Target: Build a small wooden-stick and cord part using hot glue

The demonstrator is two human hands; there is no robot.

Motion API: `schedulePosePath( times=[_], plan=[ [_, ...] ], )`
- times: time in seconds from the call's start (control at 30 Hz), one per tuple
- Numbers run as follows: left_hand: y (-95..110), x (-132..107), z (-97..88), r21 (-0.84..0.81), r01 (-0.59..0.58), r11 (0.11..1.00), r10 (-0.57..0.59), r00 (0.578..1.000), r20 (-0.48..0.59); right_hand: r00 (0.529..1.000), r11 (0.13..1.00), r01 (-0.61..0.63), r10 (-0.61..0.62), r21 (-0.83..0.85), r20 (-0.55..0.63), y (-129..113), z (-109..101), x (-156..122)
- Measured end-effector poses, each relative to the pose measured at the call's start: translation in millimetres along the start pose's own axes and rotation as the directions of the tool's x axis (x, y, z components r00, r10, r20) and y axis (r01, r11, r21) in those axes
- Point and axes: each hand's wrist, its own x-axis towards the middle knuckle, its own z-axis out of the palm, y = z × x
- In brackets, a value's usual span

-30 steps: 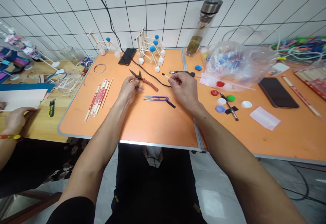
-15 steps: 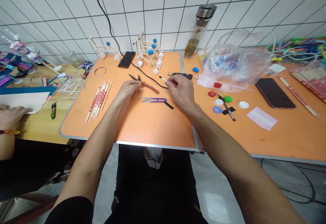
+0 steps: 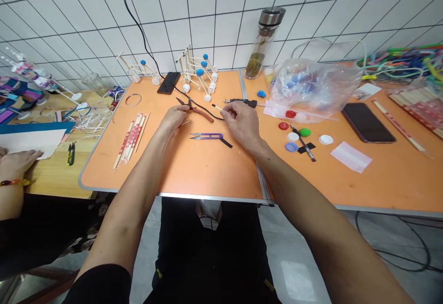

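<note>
1. Our right hand (image 3: 242, 126) is closed in a pinch on a thin stick (image 3: 217, 107), upper middle of the frame.
2. Our left hand (image 3: 173, 118), half closed, sits against the red-handled pliers (image 3: 198, 113); we cannot tell whether it grips them.
3. Both hands hover over an orange counter (image 3: 194, 170), with purple thread snips (image 3: 206, 135) just below and a white tiled wall (image 3: 207, 18) beyond.
4. The stick slants up-left toward the pliers, whose long axis runs from jaws at upper left to handles at lower right.
</note>
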Motion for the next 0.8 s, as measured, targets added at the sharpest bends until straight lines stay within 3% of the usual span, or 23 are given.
schedulePosePath(
  times=[0.33,0.4,0.47,0.53,0.6,0.63,0.7,0.8],
  plan=[
    [-23.8,7.5,-5.1,-0.113,-0.082,0.990,0.076,0.995,-0.059,0.999,1.000,0.013,-0.013,-0.007,0.037,-4.3,2.6,-4.2],
    [-30.2,10.9,-8.3,-0.025,-0.140,0.990,0.138,0.989,-0.061,0.999,1.000,0.012,-0.013,0.010,0.049,-5.1,3.6,-4.7],
    [-32.4,10.6,-11.6,0.180,-0.222,0.958,0.237,0.969,-0.066,0.998,1.000,0.010,-0.011,0.030,0.059,-6.2,4.6,-5.2],
    [-29.6,5.6,-13.2,0.417,-0.300,0.858,0.362,0.929,-0.075,0.998,0.999,0.007,-0.010,0.045,0.060,-7.5,5.5,-5.8],
    [-23.4,-3.7,-11.8,0.524,-0.368,0.768,0.474,0.877,-0.077,0.998,0.998,0.008,-0.011,0.057,0.058,-8.5,6.2,-6.6],
    [-19.8,-9.3,-9.8,0.492,-0.409,0.768,0.503,0.862,-0.068,0.998,0.998,0.009,-0.013,0.060,0.057,-8.7,6.6,-6.9],
    [-12.8,-21.1,-3.6,0.240,-0.463,0.853,0.468,0.883,0.040,0.998,0.998,0.015,-0.019,0.063,0.056,-8.3,7.2,-7.3],
    [-5.0,-35.7,6.9,-0.102,-0.311,0.945,0.327,0.907,0.266,0.996,0.997,0.038,-0.043,0.060,0.073,-6.7,8.1,-7.5]
  ],
)
